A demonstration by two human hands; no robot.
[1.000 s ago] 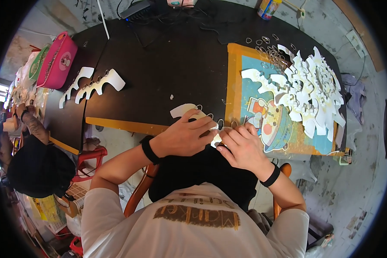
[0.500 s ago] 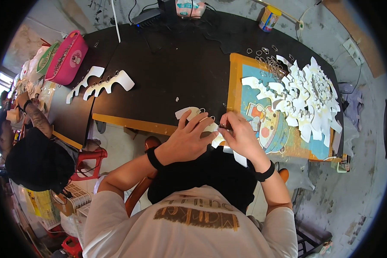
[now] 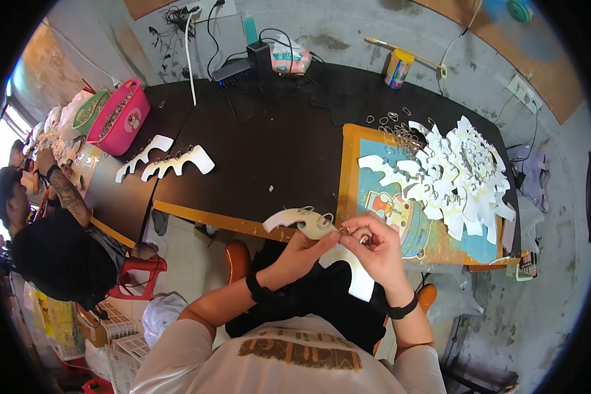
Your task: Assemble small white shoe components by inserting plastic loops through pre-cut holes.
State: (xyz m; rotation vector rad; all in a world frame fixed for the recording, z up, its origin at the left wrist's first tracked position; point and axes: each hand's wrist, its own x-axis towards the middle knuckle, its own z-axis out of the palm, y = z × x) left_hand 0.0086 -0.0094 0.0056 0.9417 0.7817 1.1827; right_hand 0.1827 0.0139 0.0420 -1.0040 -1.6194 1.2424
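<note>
Left hand (image 3: 300,253) grips white cutout (image 3: 322,240) above lap, off table (image 3: 256,157) edge; right hand (image 3: 373,246) pinches metal ring (image 3: 343,230) at its edge. Two rings already fitted. Cutout heap (image 3: 463,167) beside loose rings (image 3: 397,128); two ringed pieces (image 3: 164,161) laid aside

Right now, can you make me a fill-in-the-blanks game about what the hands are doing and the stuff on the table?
1. Both hands hold a white ____ cutout with metal rings in it.
2. The left hand and right hand are above the person's ____, off the table.
3. The basket at the table's far left is ____.
4. The heap of white cutouts lies on a ____ board.

Missing words: cardboard; lap; pink; picture
</note>
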